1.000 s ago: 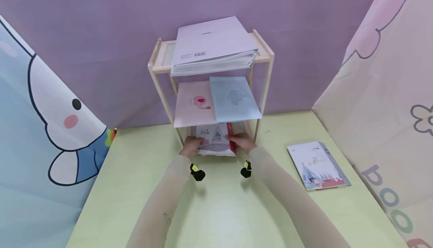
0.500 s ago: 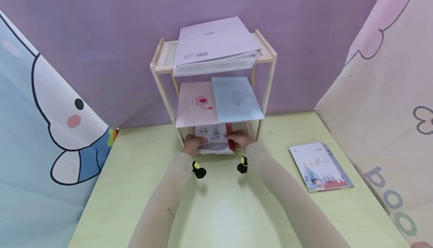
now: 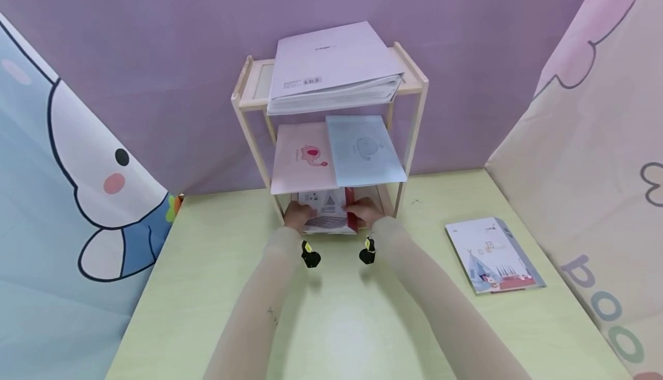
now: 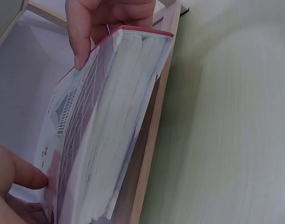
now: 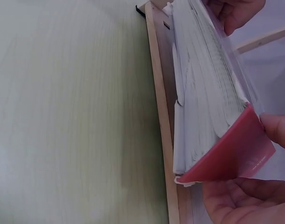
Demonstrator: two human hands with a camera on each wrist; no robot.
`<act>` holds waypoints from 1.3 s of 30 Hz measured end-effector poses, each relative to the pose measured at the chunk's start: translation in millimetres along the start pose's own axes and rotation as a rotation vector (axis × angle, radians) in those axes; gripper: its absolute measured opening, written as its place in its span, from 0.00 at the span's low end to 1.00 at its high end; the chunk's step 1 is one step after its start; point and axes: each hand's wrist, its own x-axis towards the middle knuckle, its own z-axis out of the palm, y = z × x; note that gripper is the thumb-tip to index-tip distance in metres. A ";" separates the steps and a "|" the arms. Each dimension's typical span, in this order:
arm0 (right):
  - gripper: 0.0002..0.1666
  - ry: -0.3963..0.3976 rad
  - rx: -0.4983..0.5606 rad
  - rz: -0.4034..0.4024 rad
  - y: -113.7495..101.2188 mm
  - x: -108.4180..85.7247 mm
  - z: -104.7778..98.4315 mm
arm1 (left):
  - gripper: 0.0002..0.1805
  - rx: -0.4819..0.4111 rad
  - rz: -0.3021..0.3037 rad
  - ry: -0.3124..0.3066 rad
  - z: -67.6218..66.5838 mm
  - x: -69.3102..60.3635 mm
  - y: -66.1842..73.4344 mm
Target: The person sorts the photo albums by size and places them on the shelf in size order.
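Observation:
A thick book point(image 3: 327, 222) with a pale illustrated cover and a red spine point(image 5: 233, 147) lies at the lowest level of a small wooden rack point(image 3: 413, 132). My left hand point(image 3: 299, 216) grips its left edge, thumb on the cover in the left wrist view. The right hand point(image 3: 366, 213) pinches the spine side, its thumb above and its fingers below in the right wrist view. Beneath the book's page edges runs the rack's front wooden rail point(image 4: 149, 154). In the head view the middle level hides the book's far end.
A pink elephant booklet point(image 3: 304, 158) and a blue whale booklet point(image 3: 365, 149) lie on the middle level, overhanging the book. Large pale albums point(image 3: 334, 63) rest on top. Another illustrated book point(image 3: 492, 256) lies on the table point(image 3: 217, 242) at right. Printed cloth surrounds the table.
Both hands and the book between them have moved slightly deeper into the bottom level. The hold stays the same. The head view has shifted a little.

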 end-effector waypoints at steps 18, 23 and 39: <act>0.19 0.105 -0.151 0.065 11.8 31.1 15.6 | 0.29 0.126 0.009 0.069 1.4 15.1 9.8; 0.20 0.115 -0.112 -0.003 18.6 38.3 16.8 | 0.24 0.161 0.009 0.099 2.3 14.3 9.7; 0.19 0.127 -0.105 -0.162 110.7 147.5 16.6 | 0.23 0.308 -0.118 0.135 6.2 29.4 3.7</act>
